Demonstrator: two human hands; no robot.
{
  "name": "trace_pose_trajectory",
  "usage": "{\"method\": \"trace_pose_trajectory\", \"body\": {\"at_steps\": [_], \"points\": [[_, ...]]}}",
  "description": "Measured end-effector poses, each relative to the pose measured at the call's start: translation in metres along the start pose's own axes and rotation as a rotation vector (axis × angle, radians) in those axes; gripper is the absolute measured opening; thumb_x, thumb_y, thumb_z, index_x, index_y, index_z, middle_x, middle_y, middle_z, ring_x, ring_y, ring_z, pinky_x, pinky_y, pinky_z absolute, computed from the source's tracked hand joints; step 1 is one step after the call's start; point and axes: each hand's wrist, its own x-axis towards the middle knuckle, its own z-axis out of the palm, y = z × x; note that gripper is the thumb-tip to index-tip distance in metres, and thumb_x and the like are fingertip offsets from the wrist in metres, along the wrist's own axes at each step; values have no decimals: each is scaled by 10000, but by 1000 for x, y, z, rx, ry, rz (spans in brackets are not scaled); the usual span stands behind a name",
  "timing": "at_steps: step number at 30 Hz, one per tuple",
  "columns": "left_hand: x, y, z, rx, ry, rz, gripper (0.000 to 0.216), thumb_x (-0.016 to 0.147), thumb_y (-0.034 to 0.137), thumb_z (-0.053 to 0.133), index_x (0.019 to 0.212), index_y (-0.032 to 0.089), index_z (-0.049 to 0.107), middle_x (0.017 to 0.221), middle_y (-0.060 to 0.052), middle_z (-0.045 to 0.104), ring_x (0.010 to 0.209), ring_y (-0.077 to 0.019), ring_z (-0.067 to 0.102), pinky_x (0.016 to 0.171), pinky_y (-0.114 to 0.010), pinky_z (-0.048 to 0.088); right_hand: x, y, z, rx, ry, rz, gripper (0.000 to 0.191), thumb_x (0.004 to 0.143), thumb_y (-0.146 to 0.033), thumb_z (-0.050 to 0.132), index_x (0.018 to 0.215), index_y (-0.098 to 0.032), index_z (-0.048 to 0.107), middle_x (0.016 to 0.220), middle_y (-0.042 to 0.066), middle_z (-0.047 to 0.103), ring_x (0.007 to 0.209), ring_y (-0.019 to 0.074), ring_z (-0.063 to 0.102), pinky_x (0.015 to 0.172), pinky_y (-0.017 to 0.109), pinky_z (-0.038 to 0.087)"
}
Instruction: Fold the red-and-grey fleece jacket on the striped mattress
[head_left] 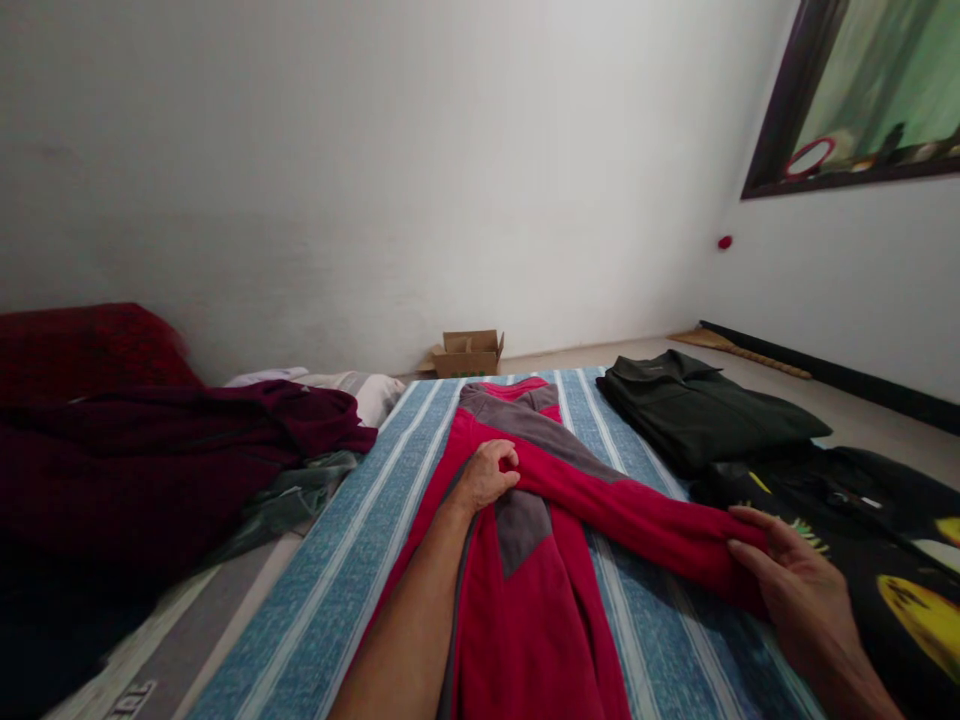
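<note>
Striped sheet [375, 520], hands [806, 575] gripping red garment [540, 630]

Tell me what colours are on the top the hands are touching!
The top is pinkish red with grey parts, in the head view.

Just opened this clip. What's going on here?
A person is handling a red-and-grey top laid on a blue striped cover. The right hand holds the end of one sleeve, extended to the right; the left hand is on the upper part. A folded dark green garment lies at right.
</note>
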Motion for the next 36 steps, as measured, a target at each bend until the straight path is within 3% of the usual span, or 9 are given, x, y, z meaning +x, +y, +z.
{"method": "trace_pose_trajectory", "body": {"at_steps": [7, 10, 14, 17, 20, 22, 25, 30, 36], "points": [[3, -4, 2, 99, -58, -13, 178, 583, 69, 586, 691, 192, 655, 1142, -50, 605, 1108, -207, 518, 992, -333, 356, -3, -14, -12, -745, -242, -188, 401, 729, -512, 534, 959, -224, 690, 932, 58, 701, 919, 271, 635, 778, 326, 487], [3, -5, 2, 129, -86, -14, 199, 595, 73, 578, 706, 197, 687, 1174, -54, 591, 1123, -211, 508, 1007, -332, 343, -15, -30, -14, -1118, -182, -175, 413, 794, -535, 428, 1034, -301, 670, 874, 60, 708, 866, 300, 647, 747, 392, 461], [3, -2, -1, 154, -123, -21, 229, 606, 77, 580, 747, 197, 715, 1224, -62, 568, 1172, -221, 470, 1031, -334, 317, -24, -54, 5, -1309, -87, -241, 438, 842, -533, 347, 1094, -311, 627, 873, 71, 704, 847, 298, 648, 691, 380, 437], [2, 2, -4, 168, -152, -29, 243, 619, 81, 578, 776, 189, 727, 1243, -75, 556, 1187, -223, 454, 1042, -325, 300, -6, -69, 41, -1374, -102, -369, 391, 854, -467, 367, 1066, -277, 635, 870, 87, 697, 855, 299, 642, 666, 360, 418], [2, 4, -6, 172, -174, -38, 266, 615, 88, 581, 801, 204, 731, 1246, -57, 556, 1187, -223, 452, 1040, -331, 303, 31, -72, 90, -1327, -227, -417, 340, 857, -381, 388, 935, -221, 678, 909, 125, 681, 889, 294, 628, 662, 335, 404], [2, 3, -6, 171, -176, -43, 276, 606, 91, 584, 804, 214, 732, 1248, -45, 556, 1189, -225, 449, 1042, -337, 300, 57, -66, 122, -1263, -320, -358, 284, 833, -324, 447, 864, -182, 691, 939, 148, 671, 920, 276, 616, 662, 302, 400], [3, 0, -4, 171, -172, -48, 288, 588, 82, 587, 799, 212, 733, 1249, -49, 555, 1188, -226, 449, 1045, -337, 291, 87, -51, 158, -1215, -403, -276, 254, 796, -312, 514, 702, -140, 676, 806, 142, 671, 778, 224, 636, 570, 247, 391], [3, -2, -2, 150, -168, -56, 282, 579, 74, 591, 795, 184, 735, 1244, -88, 554, 1183, -232, 453, 1035, -312, 296, 109, -33, 175, -1123, -530, -116, 240, 715, -277, 602, 521, -138, 573, 500, 44, 556, 434, 128, 522, 410, 216, 331], [2, 0, -4, 122, -163, -64, 261, 579, 85, 596, 774, 198, 727, 1244, -70, 554, 1185, -224, 454, 1032, -321, 303, 124, -26, 166, -1010, -579, -203, 146, 749, -196, 529, 626, -139, 582, 505, -18, 509, 441, 74, 453, 412, 187, 281]]}}
